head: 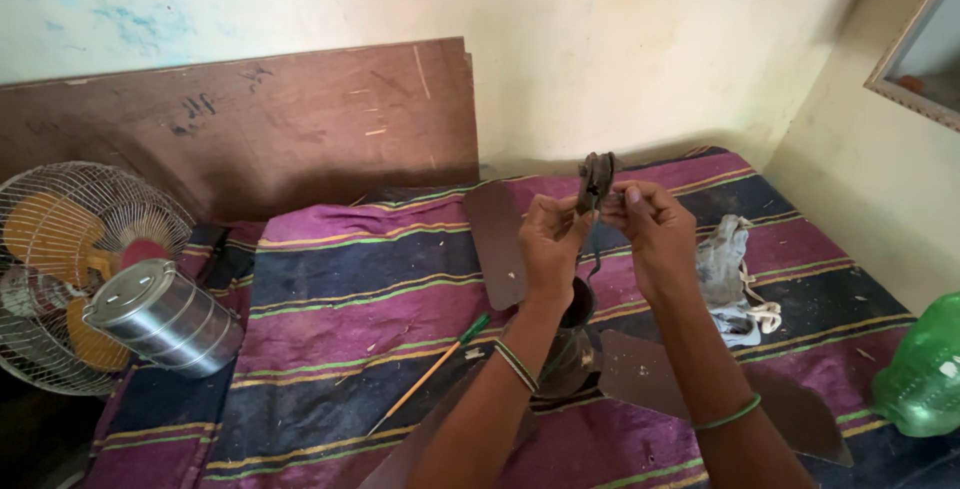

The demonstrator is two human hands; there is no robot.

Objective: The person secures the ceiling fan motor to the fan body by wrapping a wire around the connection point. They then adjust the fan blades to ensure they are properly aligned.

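Two hands meet over the brown ceiling-fan motor [568,354]: the left hand [552,244] pinches the dark metal bracket [597,181] from nine o'clock, the right hand [655,234] grips it from three, its long axis upright toward twelve, equally near both.

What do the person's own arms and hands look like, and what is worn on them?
Both forearms are bare, with no sleeves in view and no gloves. The left hand has a striped band of green, white and dark threads around its wrist. The right hand has a thin plain green band further down the forearm. No rings or watch can be seen.
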